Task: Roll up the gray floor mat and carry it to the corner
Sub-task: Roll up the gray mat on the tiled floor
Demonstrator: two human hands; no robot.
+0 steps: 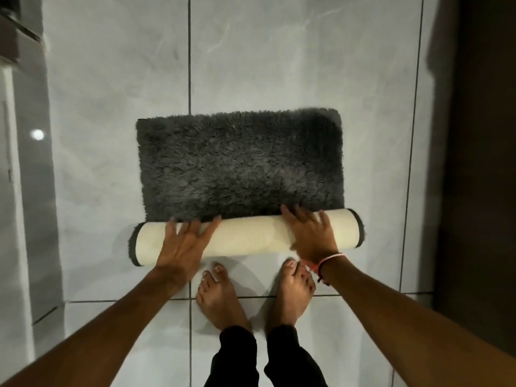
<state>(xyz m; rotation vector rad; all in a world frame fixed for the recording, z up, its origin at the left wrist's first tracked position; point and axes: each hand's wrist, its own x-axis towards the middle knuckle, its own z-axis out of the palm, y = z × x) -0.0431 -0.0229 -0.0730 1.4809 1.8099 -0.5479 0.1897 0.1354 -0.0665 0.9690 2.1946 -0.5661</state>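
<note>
The mat (240,166) is laid on the floor (111,93), its near edge wound into a cream-backed roll (245,236) at 6 o'clock of the flat gray pile. The left hand (181,244) and right hand (312,233) are pressed flat on the roll, fingers spread, nothing clenched. Bare feet (220,297) are planted just behind the roll. The floor is tiled in glossy pale marble with dark grout. A dark wall (480,163) is seen at 3 o'clock. No writing is legible.

i see pale glossy floor tiles (279,65) with dark grout lines. a white cabinet (11,163) stands at the left edge, and a dark panel (480,163) runs along the right.
</note>
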